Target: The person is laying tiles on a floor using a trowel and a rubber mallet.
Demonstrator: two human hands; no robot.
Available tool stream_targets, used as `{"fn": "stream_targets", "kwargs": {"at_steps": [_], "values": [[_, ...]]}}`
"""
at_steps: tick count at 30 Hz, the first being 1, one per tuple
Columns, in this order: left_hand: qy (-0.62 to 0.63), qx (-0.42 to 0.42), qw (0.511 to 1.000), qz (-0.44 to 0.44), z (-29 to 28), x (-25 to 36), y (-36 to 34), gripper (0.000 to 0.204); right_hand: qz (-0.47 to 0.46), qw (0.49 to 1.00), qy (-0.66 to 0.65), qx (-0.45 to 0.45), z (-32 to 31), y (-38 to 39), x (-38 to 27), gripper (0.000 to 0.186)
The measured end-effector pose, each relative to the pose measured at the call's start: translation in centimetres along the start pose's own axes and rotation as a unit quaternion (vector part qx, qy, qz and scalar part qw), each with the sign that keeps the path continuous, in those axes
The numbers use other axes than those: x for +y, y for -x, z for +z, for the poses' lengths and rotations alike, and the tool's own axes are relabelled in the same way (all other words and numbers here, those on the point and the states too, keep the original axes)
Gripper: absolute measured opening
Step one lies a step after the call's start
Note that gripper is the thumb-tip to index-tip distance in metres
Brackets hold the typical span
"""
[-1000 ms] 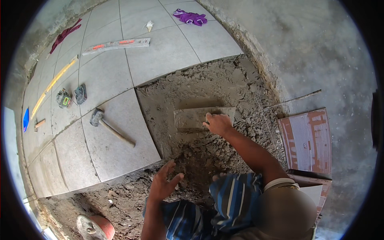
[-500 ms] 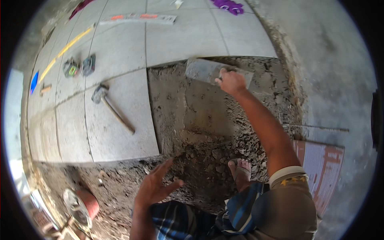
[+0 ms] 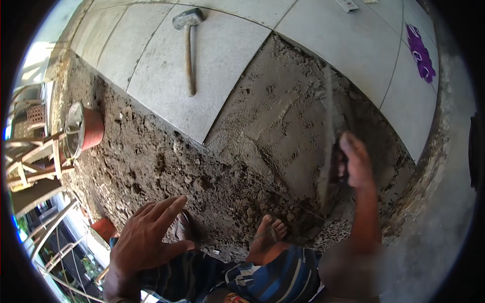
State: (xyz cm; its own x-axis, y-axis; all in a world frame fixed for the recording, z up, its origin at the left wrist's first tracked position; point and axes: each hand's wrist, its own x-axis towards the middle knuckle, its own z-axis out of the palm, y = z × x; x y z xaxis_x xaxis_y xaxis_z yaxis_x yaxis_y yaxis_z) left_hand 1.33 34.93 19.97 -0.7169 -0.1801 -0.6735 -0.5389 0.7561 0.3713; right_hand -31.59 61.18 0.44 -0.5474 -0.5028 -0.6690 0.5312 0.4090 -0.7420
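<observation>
My right hand (image 3: 357,160) is closed round the handle of a plastering trowel (image 3: 328,136), whose long blade is seen almost edge-on and blurred. The blade stands over a bed of wet grey mortar (image 3: 278,116) that shows smoothed streaks and rough clumps. Whether the edge touches the mortar, I cannot tell. Above my knee, my left hand (image 3: 149,230) is held in the air with its fingers stretched and thumb apart, holding nothing. A club hammer (image 3: 188,48) with a wooden handle lies on the pale floor tile (image 3: 222,81) beside the mortar.
Laid tiles (image 3: 348,50) border the mortar on its far side, with a purple cloth (image 3: 420,53) on them. Loose soil (image 3: 146,156) spreads between the tiles and my bare feet. A red bucket (image 3: 92,129) stands at the left near wooden framing (image 3: 38,161). A concrete strip runs along the right.
My view has turned and shifted toward the bucket. The trowel, flat at the mortar's far edge before, is now tipped on edge and nearer me. My left hand stays empty.
</observation>
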Motion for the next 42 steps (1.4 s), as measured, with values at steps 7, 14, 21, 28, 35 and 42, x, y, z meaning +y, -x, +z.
{"fn": "stream_targets", "kwargs": {"at_steps": [7, 14, 21, 28, 35, 42], "values": [[-0.007, 0.039, 0.999, 0.013, 2.7, -2.9, -1.4, 0.086, 0.095, 0.938, 0.097, -0.320, 10.9, -0.8, 6.0, 0.040], [0.050, 0.082, 0.995, 0.035, 9.0, -9.3, -1.4, 0.077, -0.115, 0.945, 0.276, -0.133, 6.9, 0.2, 7.5, 0.040], [0.051, 0.090, 0.983, -0.149, 11.3, -15.9, 5.3, 0.077, -0.026, 0.972, 0.234, 0.016, 3.2, 2.6, 3.2, 0.041], [0.109, 0.093, 0.986, -0.082, 11.1, -15.9, 7.4, 0.079, -0.310, 0.859, 0.397, -0.094, 6.1, 1.0, 3.9, 0.048], [0.113, 0.109, 0.981, -0.112, 11.7, -15.7, 11.0, 0.085, -0.183, 0.894, 0.409, 0.006, 0.8, -0.5, 2.5, 0.058], [0.129, 0.069, 0.981, -0.124, 11.5, -15.4, 12.7, 0.075, -0.129, 0.890, 0.421, 0.119, -0.1, 6.1, 3.3, 0.057]]}}
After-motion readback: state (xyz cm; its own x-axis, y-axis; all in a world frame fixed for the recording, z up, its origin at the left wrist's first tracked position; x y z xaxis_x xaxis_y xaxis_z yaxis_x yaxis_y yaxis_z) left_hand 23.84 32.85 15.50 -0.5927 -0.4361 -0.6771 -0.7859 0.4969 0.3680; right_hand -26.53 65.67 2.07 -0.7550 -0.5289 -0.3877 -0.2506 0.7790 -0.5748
